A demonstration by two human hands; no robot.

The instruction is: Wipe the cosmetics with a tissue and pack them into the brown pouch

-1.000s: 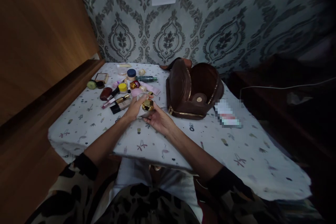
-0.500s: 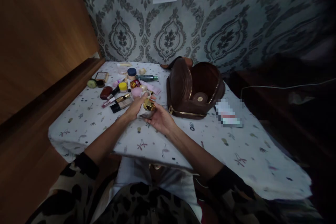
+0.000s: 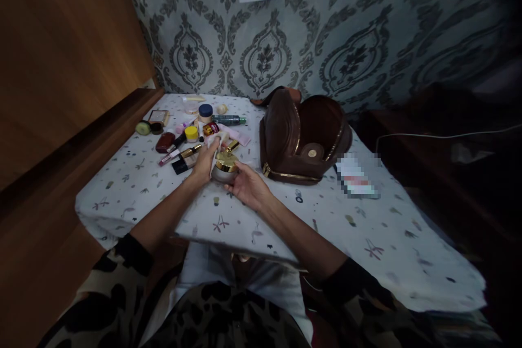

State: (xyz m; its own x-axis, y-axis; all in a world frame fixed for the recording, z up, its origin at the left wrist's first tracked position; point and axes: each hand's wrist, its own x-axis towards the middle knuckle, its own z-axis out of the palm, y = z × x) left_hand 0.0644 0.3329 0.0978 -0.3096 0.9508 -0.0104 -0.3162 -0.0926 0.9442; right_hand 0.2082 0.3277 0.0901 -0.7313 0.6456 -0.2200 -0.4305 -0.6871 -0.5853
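In my right hand (image 3: pixel 250 186) is a round cosmetic jar (image 3: pixel 225 172) with a gold lid and a pale, clear-looking base, gripped from its right side. My left hand (image 3: pixel 204 163) is closed on a thin white cloth (image 3: pixel 221 136), which bunches over its fingers at the jar's left side. Whether the cloth touches the jar now I cannot tell. Just beyond the jar lies a gold tube (image 3: pixel 232 146). To the left of my left hand are a black-capped flat bottle (image 3: pixel 183 163) and a gold-and-black tube (image 3: pixel 190 151).
An open brown bag (image 3: pixel 281 136) stands right of my hands. Behind them lie a yellow-lidded jar (image 3: pixel 191 134), a blue-lidded jar (image 3: pixel 205 112), a green bottle (image 3: pixel 229 119), a pink tube (image 3: pixel 240 136) and a dark red case (image 3: pixel 165 142). A blurred-out flat object (image 3: pixel 356 176) is at right.
My left hand has drawn the white cloth off the jar's top, a little to the left. The jar's gold lid and side show more now, held slightly lower in my right hand.
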